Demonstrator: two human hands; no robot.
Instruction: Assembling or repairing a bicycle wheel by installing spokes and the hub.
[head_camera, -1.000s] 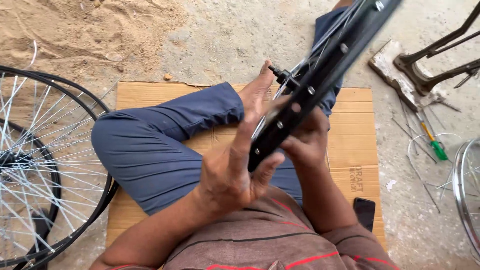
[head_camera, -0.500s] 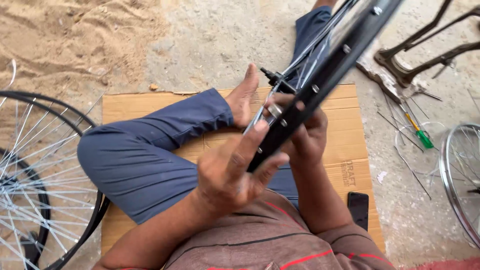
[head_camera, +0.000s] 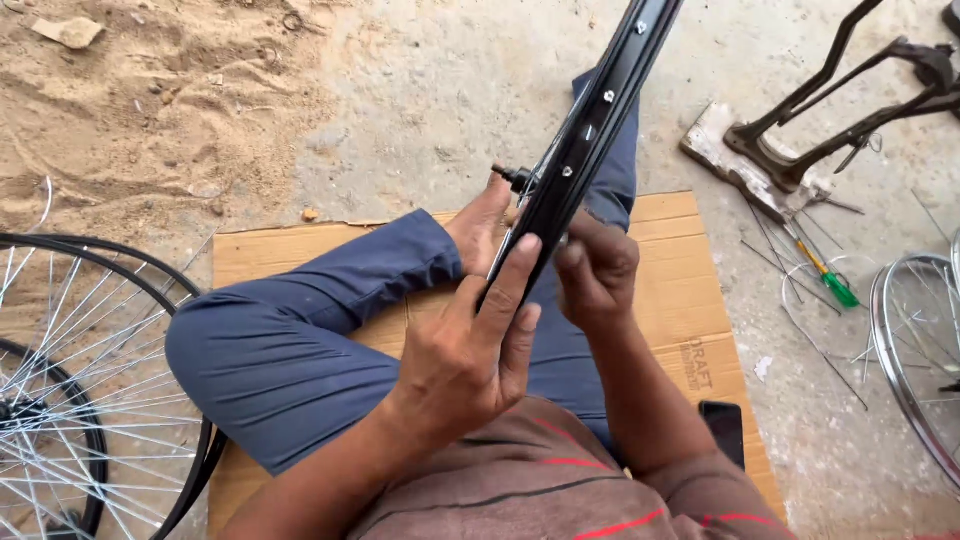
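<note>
I sit cross-legged on a sheet of cardboard and hold a black bicycle wheel rim upright and edge-on in front of me. My left hand grips the near edge of the rim, fingers laid along its outer face. My right hand is curled behind the rim on its right side, fingers hidden among the spokes. The wheel's axle and hub end stick out to the left, just above my bare foot.
A spoked black wheel lies at the left edge. A chrome rim, loose spokes and a green-handled screwdriver lie at the right. A dark metal stand on a wooden block sits beyond. A black phone lies by my hip.
The view has shifted right, so the wheel at the left shows more. My left hand has slid along the rim and my fingers now lie flatter against it.
</note>
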